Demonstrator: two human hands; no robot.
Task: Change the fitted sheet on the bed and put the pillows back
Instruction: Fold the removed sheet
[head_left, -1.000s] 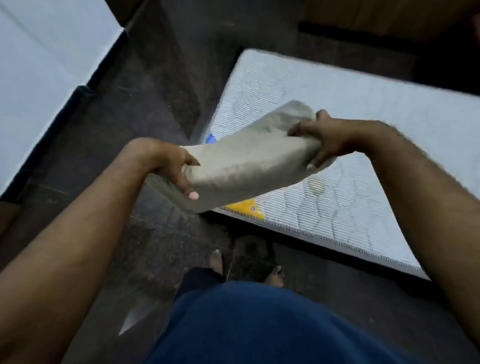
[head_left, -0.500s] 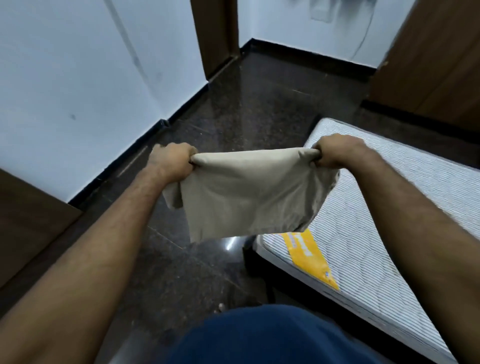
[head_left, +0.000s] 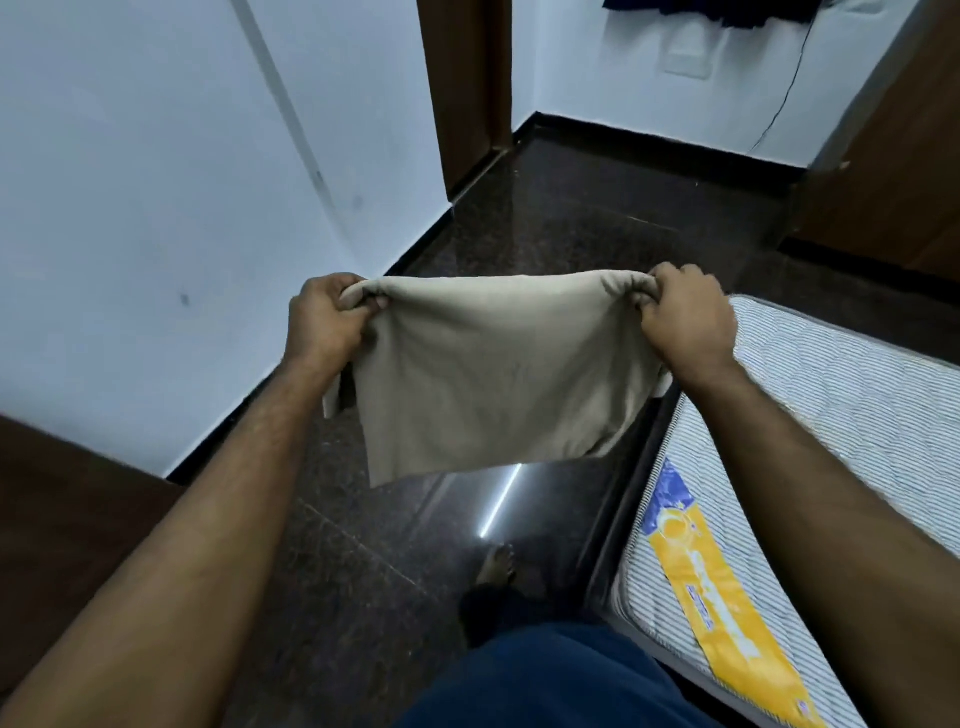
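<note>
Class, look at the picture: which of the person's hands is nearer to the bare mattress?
Right. The right hand grips the cloth beside the mattress corner; the left hand grips its far end, over the floor.

— what carries things here?
— a dark polished stone floor (head_left: 545, 249), glossy enough to mirror a strip of light, and at right a bed's bare mattress (head_left: 831, 415), quilted white with fine stripes

— what lies directly on them?
— a bare foot (head_left: 496, 566) stands on the floor just beside the bed's dark frame (head_left: 618, 519); a yellow and blue label band (head_left: 711, 587) runs across the mattress corner
</note>
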